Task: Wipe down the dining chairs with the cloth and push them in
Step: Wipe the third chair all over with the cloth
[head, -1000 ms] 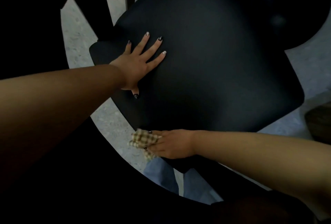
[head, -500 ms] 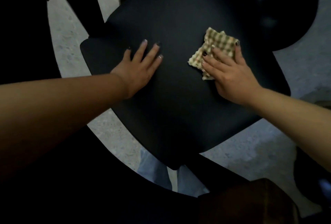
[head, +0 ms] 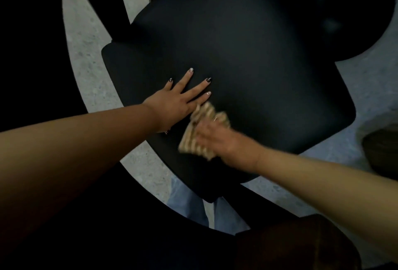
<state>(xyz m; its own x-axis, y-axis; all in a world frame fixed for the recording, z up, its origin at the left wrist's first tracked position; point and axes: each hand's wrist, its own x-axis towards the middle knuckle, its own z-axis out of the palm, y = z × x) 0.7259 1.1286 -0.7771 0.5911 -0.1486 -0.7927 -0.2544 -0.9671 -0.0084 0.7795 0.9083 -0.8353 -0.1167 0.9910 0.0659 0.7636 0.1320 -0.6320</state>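
The black seat of a dining chair [head: 247,54] fills the middle of the head view, seen from above. My left hand [head: 178,101] rests flat on the seat's left part, fingers spread. Just beside it, my right hand [head: 219,140] lies on a beige checked cloth [head: 193,146] and presses it against the seat near the front edge. The right hand and the cloth are blurred by motion. The cloth's upper end almost touches my left hand's little finger.
A round black shape [head: 355,11] sits at the top right, close to the seat's corner. Speckled grey floor [head: 90,54] shows around the chair. Dark frame parts cross the left side and the bottom. Brown objects sit at the right edge [head: 381,151] and bottom right [head: 290,244].
My right hand swept the cloth from the seat's near edge to its far right part, then back to the front left beside my left hand. My left hand stayed flat on the seat.
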